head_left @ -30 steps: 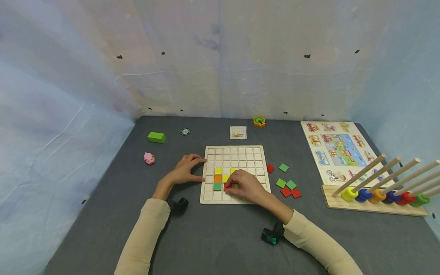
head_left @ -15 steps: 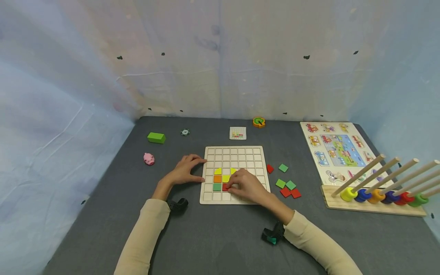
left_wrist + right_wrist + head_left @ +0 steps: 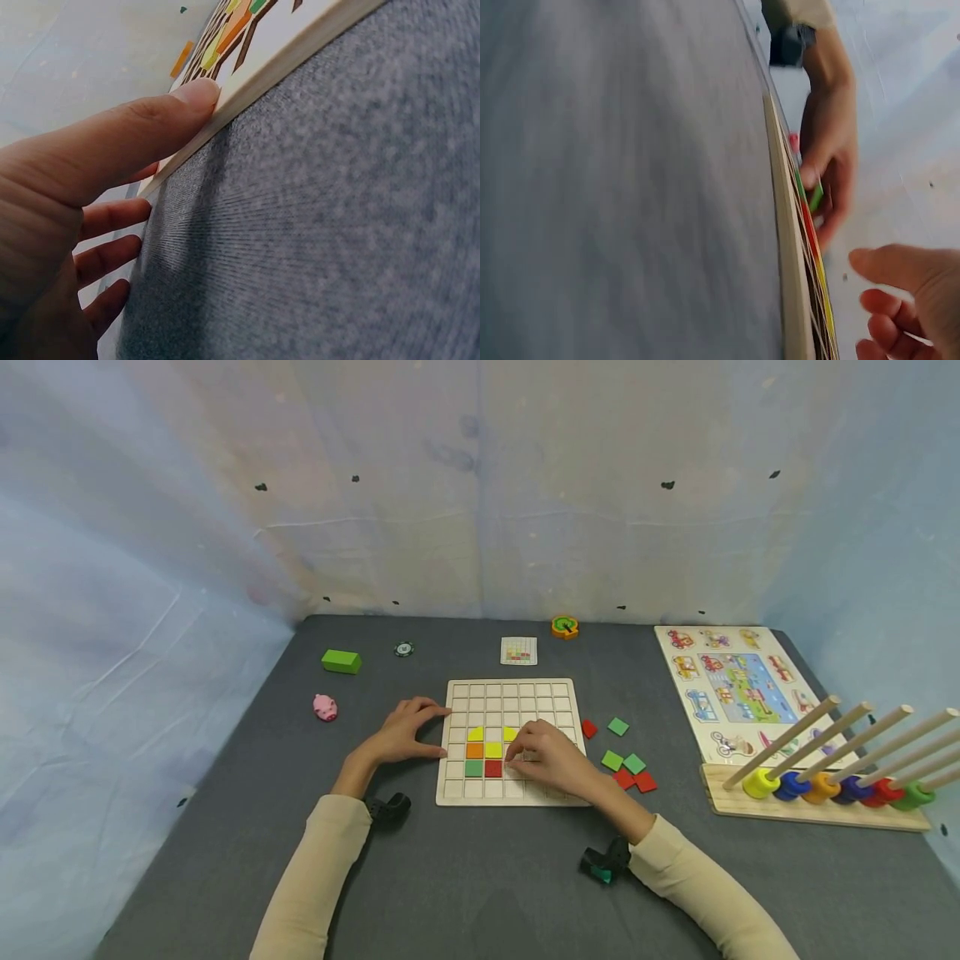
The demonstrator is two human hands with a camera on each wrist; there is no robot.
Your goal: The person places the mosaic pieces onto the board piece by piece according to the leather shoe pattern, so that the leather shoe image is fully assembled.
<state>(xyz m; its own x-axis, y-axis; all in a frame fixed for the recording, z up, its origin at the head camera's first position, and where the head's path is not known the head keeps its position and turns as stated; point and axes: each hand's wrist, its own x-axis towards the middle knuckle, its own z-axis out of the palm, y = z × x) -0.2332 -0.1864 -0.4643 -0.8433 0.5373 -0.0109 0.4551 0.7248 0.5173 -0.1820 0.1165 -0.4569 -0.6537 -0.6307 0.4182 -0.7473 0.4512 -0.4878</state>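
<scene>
A pale wooden grid board (image 3: 525,702) lies flat on the dark cloth. Set in its squares are a green tile (image 3: 474,768), an orange tile (image 3: 475,750), a red tile (image 3: 492,768) and several yellow pieces (image 3: 492,750). At the board's left edge, my left hand (image 3: 405,732) touches the rim with thumb and forefinger spread; the left wrist view shows the thumb (image 3: 161,124) resting on that edge. Over the board, just right of the red tile, is my right hand (image 3: 551,756). In the right wrist view its thumb (image 3: 892,264) stands apart from the fingers, with nothing held.
Loose red and green tiles (image 3: 634,763) lie right of the board. Behind it are a small pattern card (image 3: 519,651) and a tree piece (image 3: 565,627). A peg stand (image 3: 817,797) and picture puzzle (image 3: 731,693) occupy the right; a pig (image 3: 326,707) and green block (image 3: 341,661), the left.
My right hand has let go of the red tile, which now lies in its square beside the green one, and has shifted slightly right. The left hand has stayed in place.
</scene>
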